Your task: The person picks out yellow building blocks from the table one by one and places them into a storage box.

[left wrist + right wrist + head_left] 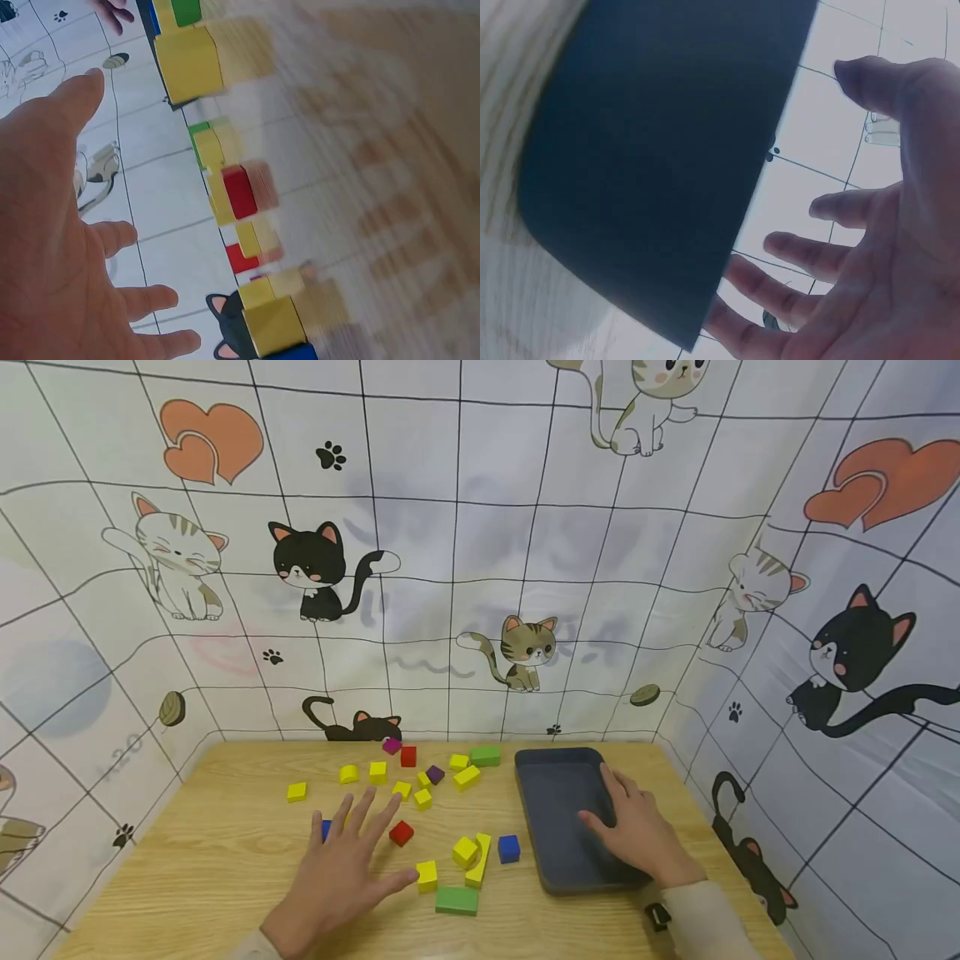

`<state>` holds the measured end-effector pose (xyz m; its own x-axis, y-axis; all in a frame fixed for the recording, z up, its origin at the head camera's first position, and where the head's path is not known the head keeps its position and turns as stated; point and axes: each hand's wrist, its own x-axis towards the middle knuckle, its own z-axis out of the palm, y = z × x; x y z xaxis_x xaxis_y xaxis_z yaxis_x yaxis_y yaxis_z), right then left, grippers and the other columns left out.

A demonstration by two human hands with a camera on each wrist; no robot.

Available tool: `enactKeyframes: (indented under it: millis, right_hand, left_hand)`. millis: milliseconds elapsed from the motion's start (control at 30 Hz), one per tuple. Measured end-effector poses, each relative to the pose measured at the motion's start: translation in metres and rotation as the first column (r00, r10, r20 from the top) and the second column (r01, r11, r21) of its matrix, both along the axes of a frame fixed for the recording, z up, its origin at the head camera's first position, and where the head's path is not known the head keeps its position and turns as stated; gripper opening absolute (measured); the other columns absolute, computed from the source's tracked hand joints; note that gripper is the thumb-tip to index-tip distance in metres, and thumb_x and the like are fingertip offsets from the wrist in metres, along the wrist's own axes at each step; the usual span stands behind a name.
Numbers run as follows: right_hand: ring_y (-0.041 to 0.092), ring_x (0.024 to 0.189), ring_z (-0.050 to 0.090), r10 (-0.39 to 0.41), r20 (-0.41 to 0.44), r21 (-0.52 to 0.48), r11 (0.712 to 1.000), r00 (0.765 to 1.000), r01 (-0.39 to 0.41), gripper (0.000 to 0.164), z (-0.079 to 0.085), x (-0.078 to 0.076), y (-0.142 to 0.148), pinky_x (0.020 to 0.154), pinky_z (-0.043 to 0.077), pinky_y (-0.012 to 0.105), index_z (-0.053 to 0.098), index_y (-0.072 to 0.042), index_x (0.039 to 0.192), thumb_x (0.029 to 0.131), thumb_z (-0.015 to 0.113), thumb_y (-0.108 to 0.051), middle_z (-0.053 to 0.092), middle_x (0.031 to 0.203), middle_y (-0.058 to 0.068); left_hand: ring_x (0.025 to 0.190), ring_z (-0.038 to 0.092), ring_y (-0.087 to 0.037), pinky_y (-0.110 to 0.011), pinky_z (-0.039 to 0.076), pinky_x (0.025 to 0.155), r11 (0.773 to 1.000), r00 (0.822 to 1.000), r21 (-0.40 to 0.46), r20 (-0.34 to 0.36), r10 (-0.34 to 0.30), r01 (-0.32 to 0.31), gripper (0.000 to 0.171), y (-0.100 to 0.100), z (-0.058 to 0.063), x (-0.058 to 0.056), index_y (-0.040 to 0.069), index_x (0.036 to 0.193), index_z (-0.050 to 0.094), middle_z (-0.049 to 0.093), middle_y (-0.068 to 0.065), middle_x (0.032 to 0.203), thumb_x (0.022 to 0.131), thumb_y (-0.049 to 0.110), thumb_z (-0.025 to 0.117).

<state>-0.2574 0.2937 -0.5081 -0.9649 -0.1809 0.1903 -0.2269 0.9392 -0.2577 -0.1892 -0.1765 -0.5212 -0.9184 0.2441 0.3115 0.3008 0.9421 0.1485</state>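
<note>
My left hand (337, 868) hovers at the left above the wooden table with fingers spread, holding nothing. A blue block (327, 829) is partly hidden behind its fingers. By the thumb stands a yellow block (427, 877); a red block (401, 833) lies just beyond. My right hand (641, 835), fingers extended and thumb apart, is over the right side of a dark grey tray (558, 810). In the right wrist view some fingertips (744, 274) overlap the tray's edge (660, 165); contact cannot be told. No block shows in the tray.
Between hand and tray lie a green block (457, 901), a curved yellow block (480, 862), a yellow cube (465, 852) and a blue cube (509, 849). Farther back are several yellow blocks, a red block (408, 756) and a green block (485, 756). Cat-print cloth (420, 543) surrounds the table.
</note>
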Motion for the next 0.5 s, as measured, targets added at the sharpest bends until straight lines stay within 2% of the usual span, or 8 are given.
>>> enactKeyframes:
  millis: [200, 300, 367, 433, 500]
  right_hand:
    - [0.052, 0.122, 0.048, 0.02, 0.026, -0.007, 1.0, 0.999, -0.02, 0.093, -0.001, -0.003, 0.007, 0.083, 0.048, 0.065, 0.016, -0.009, 0.161, 0.096, 0.062, -0.056, 0.033, 0.153, 0.029]
    - [0.044, 0.105, 0.061, 0.023, 0.037, -0.001, 1.0, 0.999, -0.023, 0.09, 0.0, -0.004, 0.01, 0.071, 0.054, 0.053, 0.017, -0.004, 0.16, 0.096, 0.067, -0.043, 0.038, 0.147, 0.033]
    - [0.039, 0.095, 0.064, 0.013, 0.04, 0.013, 1.0, 0.999, -0.013, 0.089, 0.003, -0.004, 0.011, 0.062, 0.053, 0.047, 0.017, -0.002, 0.159, 0.095, 0.069, -0.036, 0.04, 0.144, 0.034]
    - [0.037, 0.09, 0.064, -0.002, 0.048, 0.027, 1.0, 0.999, 0.001, 0.087, 0.004, -0.005, 0.012, 0.058, 0.051, 0.044, 0.018, 0.001, 0.158, 0.095, 0.07, -0.029, 0.042, 0.141, 0.034]
    - [0.04, 0.093, 0.063, -0.017, 0.065, 0.04, 0.999, 0.998, 0.014, 0.084, 0.006, -0.005, 0.013, 0.062, 0.052, 0.048, 0.02, 0.005, 0.156, 0.095, 0.07, -0.025, 0.044, 0.139, 0.035]
  left_hand:
    - [0.145, 0.025, -0.042, -0.075, 0.015, 0.107, 1.0, 1.0, 0.005, -0.012, -0.029, 0.029, 0.101, 0.013, 0.002, 0.002, 0.047, 0.158, 0.013, 0.022, -0.005, 0.164, 0.076, 0.088, 0.054]
    - [0.145, 0.026, -0.041, -0.075, 0.017, 0.108, 0.999, 0.999, 0.016, 0.021, -0.041, 0.041, 0.101, 0.019, 0.003, 0.003, 0.048, 0.158, 0.012, 0.022, -0.004, 0.164, 0.076, 0.088, 0.055]
    - [0.145, 0.026, -0.04, -0.074, 0.019, 0.107, 0.999, 0.998, 0.016, 0.046, -0.049, 0.048, 0.101, 0.023, 0.003, 0.002, 0.049, 0.158, 0.011, 0.022, -0.003, 0.164, 0.076, 0.089, 0.054]
    - [0.145, 0.026, -0.039, -0.073, 0.021, 0.108, 0.998, 0.995, 0.014, 0.078, -0.056, 0.055, 0.101, 0.027, 0.003, 0.002, 0.049, 0.158, 0.01, 0.022, -0.002, 0.164, 0.076, 0.089, 0.054]
    - [0.144, 0.028, -0.038, -0.07, 0.024, 0.108, 0.998, 0.993, 0.004, 0.103, -0.061, 0.061, 0.1, 0.03, 0.004, 0.003, 0.05, 0.158, 0.009, 0.021, -0.002, 0.164, 0.076, 0.089, 0.052]
